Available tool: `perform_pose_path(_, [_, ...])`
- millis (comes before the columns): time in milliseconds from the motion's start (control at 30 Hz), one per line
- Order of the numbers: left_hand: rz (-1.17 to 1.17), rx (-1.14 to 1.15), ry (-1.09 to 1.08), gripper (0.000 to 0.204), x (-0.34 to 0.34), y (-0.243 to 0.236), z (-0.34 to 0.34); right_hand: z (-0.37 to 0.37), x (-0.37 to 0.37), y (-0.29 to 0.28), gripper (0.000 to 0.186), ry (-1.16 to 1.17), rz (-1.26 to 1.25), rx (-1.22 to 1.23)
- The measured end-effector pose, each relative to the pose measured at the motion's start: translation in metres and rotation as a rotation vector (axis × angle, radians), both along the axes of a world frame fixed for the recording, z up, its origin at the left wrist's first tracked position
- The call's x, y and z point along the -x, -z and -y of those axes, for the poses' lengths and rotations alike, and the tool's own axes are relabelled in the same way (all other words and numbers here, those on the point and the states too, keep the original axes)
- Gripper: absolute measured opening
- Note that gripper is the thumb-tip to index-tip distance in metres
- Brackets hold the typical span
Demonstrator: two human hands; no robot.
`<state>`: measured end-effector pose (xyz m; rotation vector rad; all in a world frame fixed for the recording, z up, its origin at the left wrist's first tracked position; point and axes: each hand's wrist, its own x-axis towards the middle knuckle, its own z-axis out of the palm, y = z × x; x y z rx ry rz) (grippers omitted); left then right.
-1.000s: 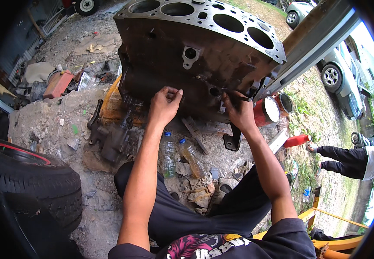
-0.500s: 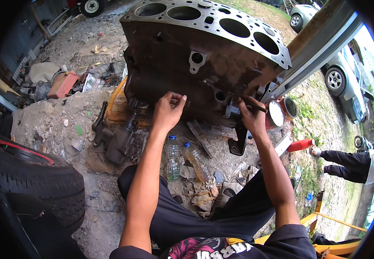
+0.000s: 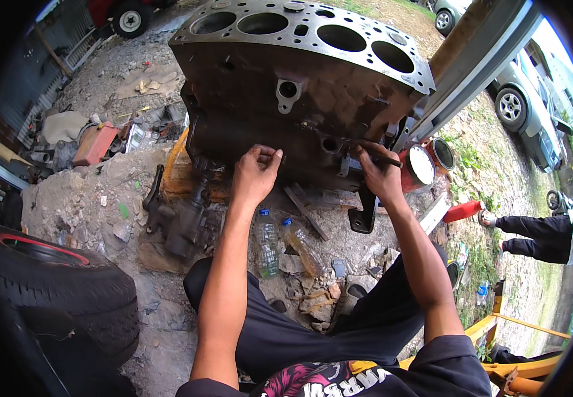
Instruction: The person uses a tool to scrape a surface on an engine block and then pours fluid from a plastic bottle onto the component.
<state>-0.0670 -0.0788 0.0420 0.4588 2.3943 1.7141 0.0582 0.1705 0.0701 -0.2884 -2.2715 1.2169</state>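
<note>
A dark brown engine block (image 3: 246, 86), with four bores in its pale top face, stands in front of me. My left hand (image 3: 256, 173) is at its lower middle, fingers pinched together; whatever is between them is too small or hidden to make out. Beside a round port (image 3: 330, 144) on the lower right of the block, my right hand (image 3: 380, 173) grips a short dark rod (image 3: 388, 159). A dark metal bracket (image 3: 363, 218) hangs below that hand.
A tyre (image 3: 68, 311) lies at left. Plastic bottles (image 3: 268, 248), a greasy metal part (image 3: 180, 231) and rubble are below. Tins (image 3: 417, 165), a post (image 3: 472, 59), a car (image 3: 525, 106) and yellow frame (image 3: 511, 367) are at right. A person's legs (image 3: 531, 228) show beyond.
My right hand has moved a little to the right along the block, away from the round port, with the rod. My left hand has stayed nearly in place. The view has shifted slightly.
</note>
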Motion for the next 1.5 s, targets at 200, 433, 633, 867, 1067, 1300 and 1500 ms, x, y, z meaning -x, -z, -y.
perform_pose_path(200, [-0.012, 0.022, 0.005, 0.032, 0.002, -0.001, -0.003, 0.008, 0.004, -0.002, 0.025, 0.081, -0.018, -0.098])
perform_pose_path(433, [0.024, -0.051, 0.026, 0.029, 0.004, 0.007, -0.007, -0.005, -0.001, 0.012, 0.028, 0.101, -0.079, 0.261])
perform_pose_path(633, [0.005, -0.034, 0.017, 0.03, -0.002, -0.001, -0.008, -0.016, -0.003, 0.009, 0.027, -0.008, 0.017, 0.264])
perform_pose_path(867, [-0.037, 0.041, 0.052, 0.029, 0.0, 0.006, -0.005, -0.001, -0.003, 0.007, 0.027, 0.014, 0.025, 0.267])
perform_pose_path(1067, [-0.014, 0.005, 0.036, 0.029, 0.002, 0.01, -0.007, -0.006, 0.001, 0.014, 0.03, 0.049, 0.008, 0.153])
perform_pose_path(1300, [-0.017, 0.013, 0.05, 0.029, 0.0, 0.003, -0.004, -0.015, -0.002, 0.004, 0.03, 0.011, 0.009, 0.183])
perform_pose_path(1500, [-0.071, 0.049, 0.046, 0.03, -0.004, -0.001, -0.007, 0.006, 0.0, -0.007, 0.027, 0.005, 0.13, 0.052])
